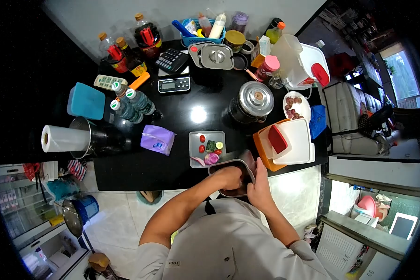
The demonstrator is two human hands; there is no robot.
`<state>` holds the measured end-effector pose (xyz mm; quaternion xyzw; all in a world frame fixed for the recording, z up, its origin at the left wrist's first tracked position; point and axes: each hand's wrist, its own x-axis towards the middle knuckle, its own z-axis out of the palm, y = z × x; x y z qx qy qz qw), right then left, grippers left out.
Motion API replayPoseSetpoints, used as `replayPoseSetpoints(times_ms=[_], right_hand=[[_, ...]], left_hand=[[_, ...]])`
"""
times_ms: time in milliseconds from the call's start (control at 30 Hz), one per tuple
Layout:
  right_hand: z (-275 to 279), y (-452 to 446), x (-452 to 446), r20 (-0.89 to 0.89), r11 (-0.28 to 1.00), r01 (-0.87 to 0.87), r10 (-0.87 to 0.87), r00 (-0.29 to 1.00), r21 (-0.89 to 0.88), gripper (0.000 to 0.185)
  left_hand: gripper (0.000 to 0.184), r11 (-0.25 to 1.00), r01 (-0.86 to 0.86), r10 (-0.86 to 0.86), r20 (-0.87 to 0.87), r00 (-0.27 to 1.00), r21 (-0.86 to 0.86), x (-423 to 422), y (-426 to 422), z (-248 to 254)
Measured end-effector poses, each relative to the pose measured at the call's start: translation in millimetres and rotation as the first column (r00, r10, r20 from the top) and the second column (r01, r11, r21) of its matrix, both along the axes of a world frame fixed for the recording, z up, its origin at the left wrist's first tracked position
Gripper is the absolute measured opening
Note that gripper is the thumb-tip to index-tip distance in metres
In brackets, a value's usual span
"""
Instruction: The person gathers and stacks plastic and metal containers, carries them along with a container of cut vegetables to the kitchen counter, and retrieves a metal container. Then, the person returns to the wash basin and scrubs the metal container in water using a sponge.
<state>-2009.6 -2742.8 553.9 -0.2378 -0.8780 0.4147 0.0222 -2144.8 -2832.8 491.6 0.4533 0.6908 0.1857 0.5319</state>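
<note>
A rectangular metal container [248,163] is tilted at the front edge of the black table, close to my body. My right hand [261,185] grips its right side, with the thumb and fingers against the wall. Inside the container is my left hand [230,178], its fingers hidden by the wall and by shadow; what it touches there cannot be made out. Just beyond, a clear plastic tray [196,140] holds small red tomatoes [202,138], cut cucumber [210,146] and purple onion pieces [212,158].
A lidded metal pot [255,101] stands beyond the container. An orange and white box [296,143] is at the right, near a plate of grapes [296,106]. To the left lie a purple tissue pack [157,139], water bottles [141,101] and a paper roll [65,139]. A scale [174,85] stands farther back.
</note>
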Motion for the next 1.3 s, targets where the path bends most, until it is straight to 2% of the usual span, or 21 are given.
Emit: replayPoseSetpoints(times_ms=[133, 167, 200, 300, 367, 400, 433, 500, 567, 600, 700, 767, 800, 867, 933, 967, 1000, 1067, 1133, 1200, 1300], right_hand=[[-8.8, 2.5, 3.6, -0.007, 0.999, 0.042, -0.042, 0.999, -0.003, 0.077], [-9.6, 4.1, 4.5, -0.012, 0.999, 0.044, -0.044, 0.999, -0.002, 0.077], [-15.4, 6.6, 7.4, -0.017, 0.999, 0.045, -0.044, 0.999, 0.024, 0.076], [-16.1, 11.6, 14.4, 0.006, 0.997, 0.081, -0.081, 0.997, -0.006, 0.077], [-16.4, 16.1, 20.5, 0.032, 0.995, 0.093, -0.092, 0.995, -0.021, 0.078], [-15.6, 18.5, 24.1, 0.06, 0.994, 0.104, -0.102, 0.993, -0.026, 0.078], [-14.2, 20.0, 27.5, 0.074, 0.992, 0.116, -0.112, 0.991, -0.041, 0.077], [-15.4, 22.1, 34.3, 0.086, 0.986, 0.149, -0.142, 0.986, -0.081, 0.075], [-15.3, 21.2, 40.8, 0.097, 0.976, 0.179, -0.168, 0.981, -0.122, 0.074], [-14.1, 20.3, 44.6, 0.11, 0.972, 0.194, -0.18, 0.977, -0.131, 0.073], [-7.6, 18.2, 55.0, 0.142, 0.95, 0.254, -0.23, 0.963, -0.183, 0.072], [-8.2, 20.4, 61.8, 0.159, 0.928, 0.293, -0.261, 0.952, -0.229, 0.073], [-12.7, 23.3, 68.8, 0.138, 0.927, 0.285, -0.257, 0.956, -0.244, 0.072], [-3.1, 21.9, 71.6, 0.113, 0.919, 0.313, -0.294, 0.949, -0.24, 0.072], [27.7, 15.7, 62.8, 0.172, 0.855, 0.38, -0.34, 0.925, -0.353, 0.071], [12.2, 18.4, 74.6, 0.197, 0.855, 0.403, -0.356, 0.914, -0.328, 0.071], [12.5, 19.3, 76.9, 0.189, 0.849, 0.424, -0.381, 0.905, -0.317, 0.071], [11.8, 15.9, 77.7, 0.245, 0.762, 0.478, -0.41, 0.878, -0.437, 0.071], [9.0, 14.8, 80.6, 0.233, 0.728, 0.5, -0.443, 0.865, -0.47, 0.07], [8.3, 15.5, 82.4, 0.254, 0.705, 0.506, -0.439, 0.862, -0.497, 0.07], [5.7, 11.4, 83.8, 0.276, 0.651, 0.56, -0.493, 0.825, -0.513, 0.07]], left_hand=[[0.023, 0.994, -0.054, 0.059, -0.05, 0.997, 0.097, 1.6, -2.8, 20.9], [0.016, 0.94, -0.179, 0.194, -0.025, 0.981, 0.291, 13.1, -8.7, 2.1], [0.016, 0.867, -0.216, 0.255, -0.027, 0.967, 0.45, 15.7, -16.5, 9.7], [0.017, 0.83, -0.252, 0.275, 0.029, 0.961, 0.498, 1.8, -44.7, 58.1], [0.017, 0.766, -0.496, 0.43, 0.246, 0.868, 0.409, -14.0, -72.5, 70.6], [0.015, 0.724, -0.605, 0.547, 0.259, 0.796, 0.332, -22.9, -84.6, 70.2], [0.014, 0.673, -0.671, 0.643, 0.203, 0.739, 0.312, -33.9, -95.8, 53.8], [0.01, 0.471, -0.81, 0.818, 0.169, 0.549, 0.348, -52.4, -111.1, 17.5], [0.008, 0.378, -0.859, 0.888, 0.128, 0.442, 0.346, -67.4, -119.6, -29.3], [0.009, 0.344, -0.901, 0.913, 0.132, 0.387, 0.266, -71.4, -120.2, -49.1], [0.012, 0.373, -0.913, 0.908, 0.136, 0.396, 0.168, -72.1, -121.9, -87.6], [0.018, 0.378, -0.846, 0.911, 0.011, 0.412, 0.375, -62.2, -126.8, -98.2], [0.018, 0.387, -0.842, 0.906, 0.014, 0.422, 0.376, -56.0, -130.3, -96.1], [0.029, 0.198, -0.971, 0.979, 0.026, 0.204, 0.136, -42.5, -127.7, -90.2], [0.038, 0.073, -0.963, 0.981, 0.191, 0.023, -0.258, -31.1, -118.8, -94.7], [0.037, 0.08, -0.936, 0.945, 0.325, -0.038, -0.342, -25.6, -122.8, -113.9], [0.037, 0.108, -0.935, 0.941, 0.338, -0.013, -0.338, -22.9, -118.2, -115.5], [0.031, 0.12, -0.91, 0.96, 0.281, 0.004, -0.398, -22.5, -114.9, -118.9], [0.025, 0.148, -0.908, 0.961, 0.275, 0.038, -0.392, -20.5, -107.7, -119.3], [0.021, 0.067, -0.92, 0.959, 0.281, -0.048, -0.387, -20.6, -100.5, -121.1], [0.018, 0.072, -0.932, 0.961, 0.275, -0.031, -0.356, -31.8, -92.8, -123.8]])
